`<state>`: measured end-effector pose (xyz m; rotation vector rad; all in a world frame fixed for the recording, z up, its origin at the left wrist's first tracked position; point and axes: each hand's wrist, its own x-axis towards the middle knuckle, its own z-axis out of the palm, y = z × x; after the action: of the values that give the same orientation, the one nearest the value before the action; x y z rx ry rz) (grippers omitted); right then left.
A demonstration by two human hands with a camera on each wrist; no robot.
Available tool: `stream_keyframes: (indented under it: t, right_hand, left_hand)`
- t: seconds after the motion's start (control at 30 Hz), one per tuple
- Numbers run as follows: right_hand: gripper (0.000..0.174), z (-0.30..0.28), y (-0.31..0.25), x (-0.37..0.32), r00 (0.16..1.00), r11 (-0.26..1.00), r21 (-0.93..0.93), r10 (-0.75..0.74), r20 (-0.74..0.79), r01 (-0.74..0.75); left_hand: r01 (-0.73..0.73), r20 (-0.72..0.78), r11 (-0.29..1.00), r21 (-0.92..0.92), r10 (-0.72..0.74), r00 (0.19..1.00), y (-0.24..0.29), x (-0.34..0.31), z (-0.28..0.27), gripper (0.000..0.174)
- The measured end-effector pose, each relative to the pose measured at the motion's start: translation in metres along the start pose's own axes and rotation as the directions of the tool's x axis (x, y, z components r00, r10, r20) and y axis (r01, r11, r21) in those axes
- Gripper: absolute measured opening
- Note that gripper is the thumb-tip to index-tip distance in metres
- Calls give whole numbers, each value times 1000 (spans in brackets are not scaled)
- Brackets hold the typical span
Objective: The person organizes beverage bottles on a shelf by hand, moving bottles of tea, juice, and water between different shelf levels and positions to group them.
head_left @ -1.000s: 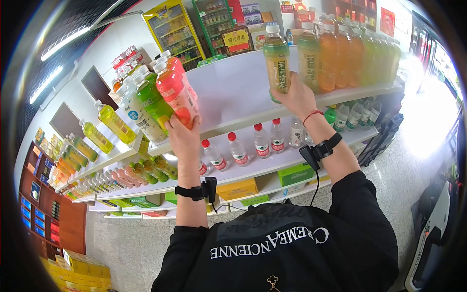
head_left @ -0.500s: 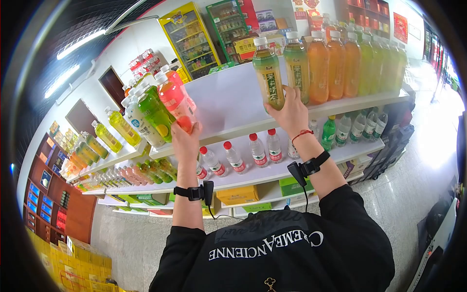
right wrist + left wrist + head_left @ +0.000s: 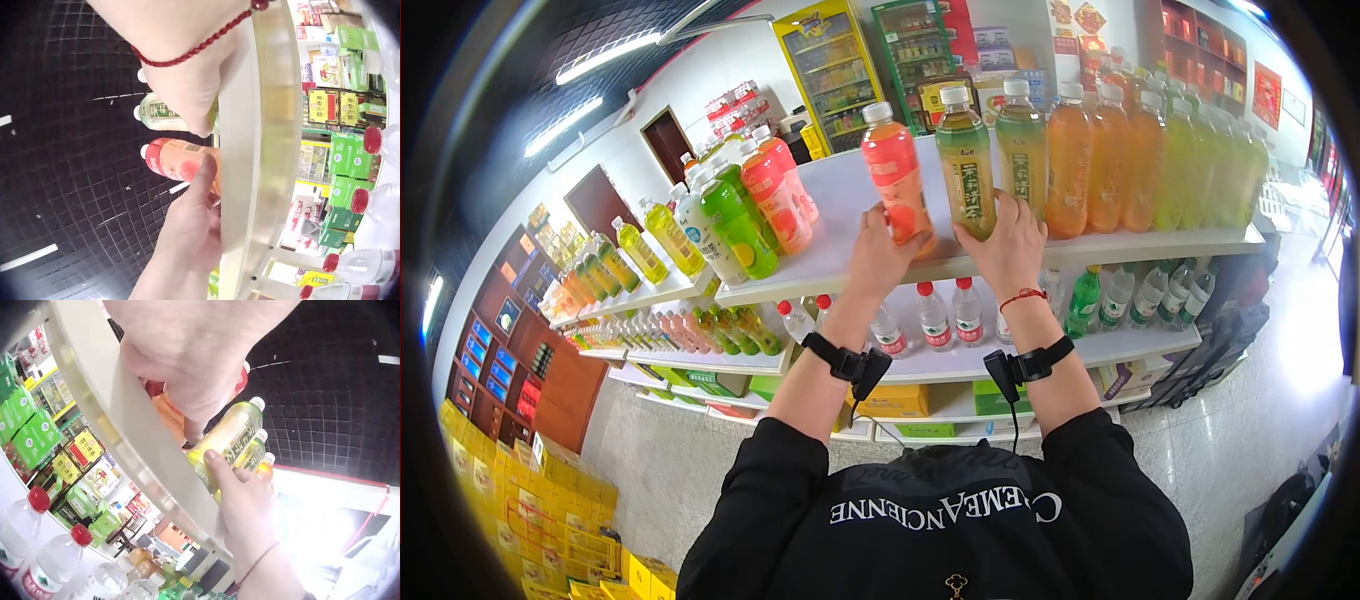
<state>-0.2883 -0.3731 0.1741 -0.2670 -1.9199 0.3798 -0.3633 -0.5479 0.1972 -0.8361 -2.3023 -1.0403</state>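
Note:
My left hand [image 3: 882, 258] grips the lower part of a pink peach drink bottle [image 3: 893, 165], which stands upright near the front edge of the white top shelf [image 3: 840, 270]. Just to its right, my right hand [image 3: 1008, 250] holds a green-labelled tea bottle [image 3: 965, 165] low down, thumb on the near side. A matching tea bottle [image 3: 1022, 150] stands behind that hand. In the right wrist view the peach bottle [image 3: 181, 159] and the tea bottle [image 3: 164, 114] are side by side, with my left thumb lying along the peach bottle.
Orange drink bottles [image 3: 1068, 170] and pale green ones line the shelf's right. Further left stand more pink bottles [image 3: 772, 200], a green bottle [image 3: 735, 225] and white ones. Red-capped water bottles [image 3: 933, 315] fill the shelf below. Boxes [image 3: 890, 400] sit lower down.
My left hand has moved right from the left bottle group, bringing a peach bottle beside the tea. My right hand has set its tea bottle down at the shelf's front, still holding it.

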Motion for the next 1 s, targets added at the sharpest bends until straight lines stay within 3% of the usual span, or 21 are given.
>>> stream_keyframes:
  t: [0.3, 0.43, 0.47, 0.73, 0.93, 1.0]
  right_hand:
    - [71, -2, 5, 0, 998, 999, 31, 19, 56, -21]
    - [74, 4, 8, -3, 1000, 1000, 18, -22, -1, 22]
    - [76, 5, 9, -4, 999, 999, 23, -26, -43, 27]
    - [74, 6, 14, -6, 999, 997, 81, -5, 39, 2]
    - [73, 0, 11, -7, 999, 995, 98, -20, 34, 16]
    - [71, 2, 14, -9, 999, 994, 102, -36, 13, 35]
  left_hand:
    - [46, 38, 999, -18, -45, 998, 22, 6, 18, 76]
    - [125, 48, 992, -27, -124, 991, 28, 7, 16, 75]
    - [114, 51, 993, -33, -113, 992, 30, 6, 17, 74]
    - [95, 31, 994, -49, -94, 995, 25, 5, 20, 71]
    - [89, 80, 992, -94, -81, 993, 19, 0, 12, 84]
    - [-13, 113, 997, -72, 21, 993, 16, -4, 2, 78]
